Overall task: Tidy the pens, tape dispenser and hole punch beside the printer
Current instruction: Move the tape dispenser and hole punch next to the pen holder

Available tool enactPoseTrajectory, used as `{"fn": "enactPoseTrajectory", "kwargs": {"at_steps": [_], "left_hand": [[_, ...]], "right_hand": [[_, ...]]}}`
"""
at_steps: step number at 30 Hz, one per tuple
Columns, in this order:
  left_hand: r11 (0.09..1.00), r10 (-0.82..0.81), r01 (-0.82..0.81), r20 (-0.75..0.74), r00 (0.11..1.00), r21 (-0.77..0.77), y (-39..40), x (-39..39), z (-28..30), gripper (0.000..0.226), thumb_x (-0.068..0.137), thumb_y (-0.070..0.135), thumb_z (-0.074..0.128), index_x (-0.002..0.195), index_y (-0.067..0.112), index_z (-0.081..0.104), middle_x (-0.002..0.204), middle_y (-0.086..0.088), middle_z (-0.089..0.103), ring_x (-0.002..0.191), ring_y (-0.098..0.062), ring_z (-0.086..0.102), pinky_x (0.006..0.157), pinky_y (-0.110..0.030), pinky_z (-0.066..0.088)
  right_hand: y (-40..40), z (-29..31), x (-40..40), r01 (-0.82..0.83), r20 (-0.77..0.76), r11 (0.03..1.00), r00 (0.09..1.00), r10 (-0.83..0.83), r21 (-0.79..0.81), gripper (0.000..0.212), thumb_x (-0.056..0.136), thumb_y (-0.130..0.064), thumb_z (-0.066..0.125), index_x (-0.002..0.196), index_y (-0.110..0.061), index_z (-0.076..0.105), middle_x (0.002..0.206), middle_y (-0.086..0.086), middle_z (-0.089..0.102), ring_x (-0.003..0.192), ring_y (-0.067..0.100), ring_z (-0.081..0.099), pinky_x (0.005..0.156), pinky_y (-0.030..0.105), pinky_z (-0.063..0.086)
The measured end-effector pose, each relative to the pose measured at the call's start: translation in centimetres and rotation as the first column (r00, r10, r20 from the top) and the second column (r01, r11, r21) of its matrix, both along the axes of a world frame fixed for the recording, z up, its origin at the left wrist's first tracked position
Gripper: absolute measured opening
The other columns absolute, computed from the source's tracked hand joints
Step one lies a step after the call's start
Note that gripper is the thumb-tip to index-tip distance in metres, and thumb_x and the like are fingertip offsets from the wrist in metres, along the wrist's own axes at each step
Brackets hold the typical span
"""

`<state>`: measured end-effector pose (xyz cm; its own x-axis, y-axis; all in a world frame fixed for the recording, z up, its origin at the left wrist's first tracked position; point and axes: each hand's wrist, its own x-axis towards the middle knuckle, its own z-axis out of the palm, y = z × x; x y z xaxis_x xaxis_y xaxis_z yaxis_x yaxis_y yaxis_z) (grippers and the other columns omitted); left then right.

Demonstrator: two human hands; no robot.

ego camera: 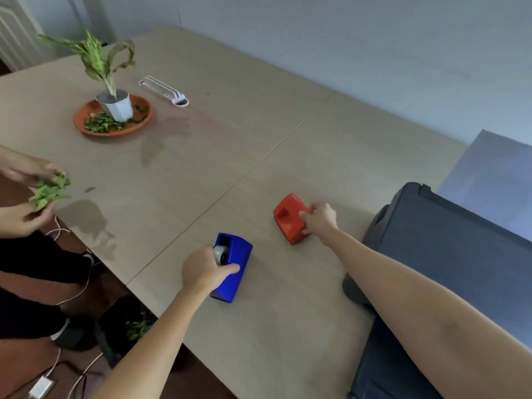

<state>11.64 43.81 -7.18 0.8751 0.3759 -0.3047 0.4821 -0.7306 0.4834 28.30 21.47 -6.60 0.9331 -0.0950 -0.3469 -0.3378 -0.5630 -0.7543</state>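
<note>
A blue tape dispenser (234,260) with a grey roll lies on the beige table (259,125), near its left front edge. My left hand (203,270) grips it from the near side, thumb across its top. A red hole punch (289,218) sits further right, close to the dark printer (449,254). My right hand (319,221) is closed on the punch's right end. No pens show near my hands; a bundle of pale pens or sticks in a pink holder (165,92) lies far back.
A potted plant (113,102) stands on an orange plate (113,131) with cut leaves at the back left. Another person's hands (26,197) hold green leaves at the left edge. Cables and a charger lie on the floor below.
</note>
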Motion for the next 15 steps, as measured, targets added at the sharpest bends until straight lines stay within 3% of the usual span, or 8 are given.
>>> {"fn": "enactPoseTrajectory", "kwargs": {"at_steps": [3, 5, 7, 10, 12, 15], "left_hand": [[0.999, -0.033, 0.036, 0.09, 0.995, -0.039, -1.3, 0.9, 3.5, 0.025, 0.065, 0.046, 0.072, 0.077, 0.026, 0.062, 0.073, 0.005, 0.063, 0.072, -0.018, 0.062, 0.055, -0.023, 0.043], [0.995, -0.036, 0.051, 0.158, 0.987, -0.089, -3.0, 1.8, 6.8, 0.023, 0.065, 0.045, 0.074, 0.069, 0.029, 0.058, 0.072, 0.003, 0.064, 0.072, -0.018, 0.061, 0.054, -0.022, 0.04], [0.989, -0.026, 0.059, 0.229, 0.973, -0.138, -5.3, 2.7, 10.0, 0.024, 0.066, 0.04, 0.08, 0.074, 0.024, 0.063, 0.075, -0.001, 0.068, 0.073, -0.021, 0.063, 0.056, -0.022, 0.041], [0.977, -0.095, 0.152, 0.33, 0.939, -0.151, -10.7, 3.7, 14.8, 0.036, 0.064, 0.039, 0.084, 0.082, 0.015, 0.065, 0.076, -0.002, 0.07, 0.074, -0.024, 0.065, 0.056, -0.025, 0.042], [0.954, -0.178, 0.251, 0.367, 0.913, -0.162, -15.3, 4.0, 17.3, 0.035, 0.064, 0.039, 0.084, 0.084, 0.018, 0.064, 0.077, 0.001, 0.069, 0.074, -0.022, 0.064, 0.055, -0.026, 0.042], [0.905, -0.3, 0.393, 0.409, 0.862, -0.164, -22.9, 3.8, 19.9, 0.036, 0.061, 0.042, 0.085, 0.083, 0.021, 0.065, 0.078, 0.003, 0.069, 0.075, -0.021, 0.065, 0.055, -0.026, 0.042]], "right_hand": [[-1.2, 3.5, 0.1, 0.015, 0.084, 0.996, 0.996, -0.022, 0.083, 0.025, 0.084, -0.011, 0.066, 0.066, -0.01, 0.049, 0.084, 0.016, 0.06, 0.056, 0.03, 0.068, 0.047, 0.032, 0.059], [-3.1, 6.5, 0.3, 0.005, 0.146, 0.989, 0.989, -0.027, 0.149, 0.02, 0.083, -0.011, 0.067, 0.069, -0.008, 0.053, 0.079, 0.017, 0.063, 0.054, 0.028, 0.068, 0.057, 0.044, 0.062], [-5.8, 9.9, 0.2, -0.007, 0.205, 0.98, 0.978, -0.035, 0.201, 0.018, 0.084, -0.011, 0.067, 0.071, -0.009, 0.055, 0.07, 0.017, 0.065, 0.05, 0.026, 0.066, 0.064, 0.052, 0.061], [-11.5, 14.9, -1.0, 0.007, 0.286, 0.962, 0.954, -0.088, 0.272, 0.017, 0.086, -0.009, 0.066, 0.072, -0.009, 0.055, 0.072, 0.018, 0.065, 0.054, 0.027, 0.066, 0.068, 0.053, 0.06], [-16.1, 17.5, -2.4, 0.058, 0.32, 0.947, 0.933, -0.163, 0.315, 0.015, 0.085, -0.009, 0.068, 0.077, -0.006, 0.056, 0.081, 0.023, 0.065, 0.058, 0.03, 0.067, 0.068, 0.052, 0.06], [-23.8, 20.6, -5.2, 0.129, 0.379, 0.943, 0.892, -0.246, 0.308, 0.014, 0.084, -0.009, 0.068, 0.08, -0.001, 0.058, 0.08, 0.024, 0.065, 0.058, 0.03, 0.067, 0.066, 0.048, 0.061]]}}
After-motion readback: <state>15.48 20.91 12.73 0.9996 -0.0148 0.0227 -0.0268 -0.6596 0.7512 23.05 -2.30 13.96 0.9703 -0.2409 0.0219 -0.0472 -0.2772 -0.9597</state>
